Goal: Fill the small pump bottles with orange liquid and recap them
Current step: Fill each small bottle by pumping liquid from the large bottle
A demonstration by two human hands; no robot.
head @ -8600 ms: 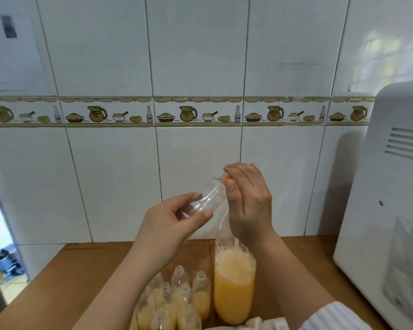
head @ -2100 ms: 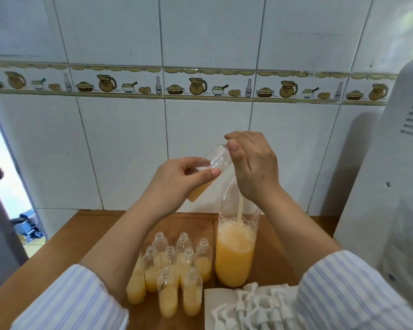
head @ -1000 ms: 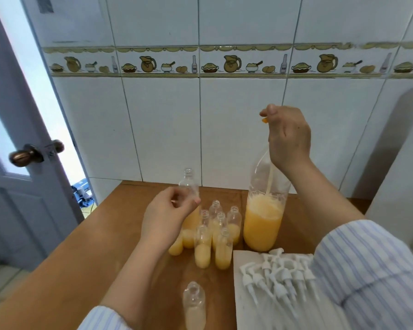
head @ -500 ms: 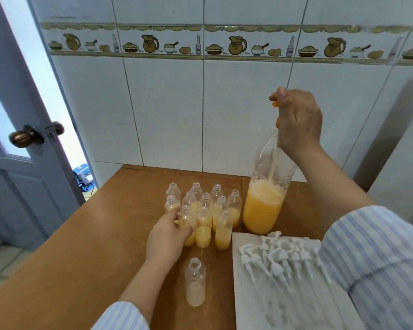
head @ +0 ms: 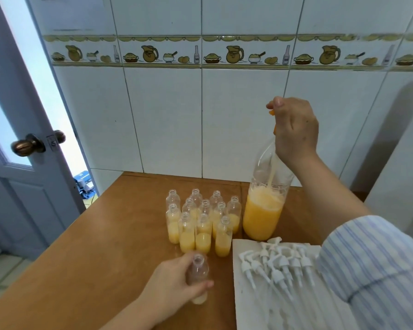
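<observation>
One nearly empty small bottle gripped by left hand near counter's front edge; right hand clenched round orange pump atop big bottle. Bring mouth squarely under spout before pumping.

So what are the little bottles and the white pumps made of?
The little bottles look like clear, glossy plastic, perhaps glass: the orange liquid shows through them. The pumps look like matte white plastic, solid and not see-through. They lie on a white sheet, probably paper, with a dull surface.
</observation>
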